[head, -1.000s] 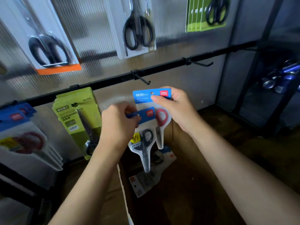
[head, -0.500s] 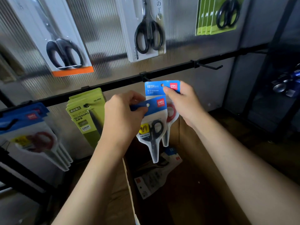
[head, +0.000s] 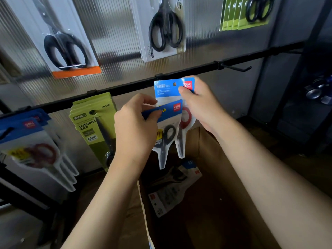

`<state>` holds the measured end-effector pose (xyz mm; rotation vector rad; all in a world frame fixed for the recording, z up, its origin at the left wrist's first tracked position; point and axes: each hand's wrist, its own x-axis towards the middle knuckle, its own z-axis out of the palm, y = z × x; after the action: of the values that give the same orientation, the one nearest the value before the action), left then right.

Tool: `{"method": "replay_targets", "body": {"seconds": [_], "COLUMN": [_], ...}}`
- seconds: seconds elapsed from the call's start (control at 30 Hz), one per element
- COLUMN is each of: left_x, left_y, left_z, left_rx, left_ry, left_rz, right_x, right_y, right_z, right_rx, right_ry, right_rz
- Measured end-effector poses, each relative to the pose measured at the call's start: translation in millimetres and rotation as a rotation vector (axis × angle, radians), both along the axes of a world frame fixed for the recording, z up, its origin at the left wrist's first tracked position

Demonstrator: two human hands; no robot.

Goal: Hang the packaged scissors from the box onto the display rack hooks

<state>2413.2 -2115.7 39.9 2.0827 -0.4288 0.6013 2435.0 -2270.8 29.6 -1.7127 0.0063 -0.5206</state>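
Observation:
My right hand (head: 201,105) pinches the blue header of a red-handled scissors pack (head: 168,87), held up just under the black rail (head: 125,88); its hang hole sits right below a hook base on that rail. My left hand (head: 136,126) grips the blue top of a black-handled scissors pack (head: 167,133), lower and in front of the red one. Below both hands stands the open cardboard box (head: 212,159) with more packaged scissors (head: 172,187) lying at its bottom.
An empty hook (head: 235,68) sticks out of the rail to the right. Green scissors packs (head: 95,123) and blue packs (head: 30,144) hang to the left. Larger scissors packs (head: 161,27) hang on the row above. A dark shelf unit stands at the right.
Both hands have risen with their packs toward the rail. The red-handled pack's header now sits just under the hook base.

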Motion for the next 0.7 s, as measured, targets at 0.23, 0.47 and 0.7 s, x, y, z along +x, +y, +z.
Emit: {"method": "replay_targets", "body": {"seconds": [0.23,0.47,0.7], "left_x": [1,4,7], "left_y": [3,3,4], "left_z": [-4,-4,-8], "left_rx": [-0.013,0.02,0.058], "left_ry": [0.05,0.1,0.076], "left_rz": [0.031,0.033,0.011], "right_x": [-1,6,31], "right_y": [-8,-6,0], "right_z": [-4,-13,-16], "right_rx": [0.018,-0.03,-0.008], "right_ry": [0.015,0.036,0.065], "right_rz": [0.024,-0.021,-0.076]}}
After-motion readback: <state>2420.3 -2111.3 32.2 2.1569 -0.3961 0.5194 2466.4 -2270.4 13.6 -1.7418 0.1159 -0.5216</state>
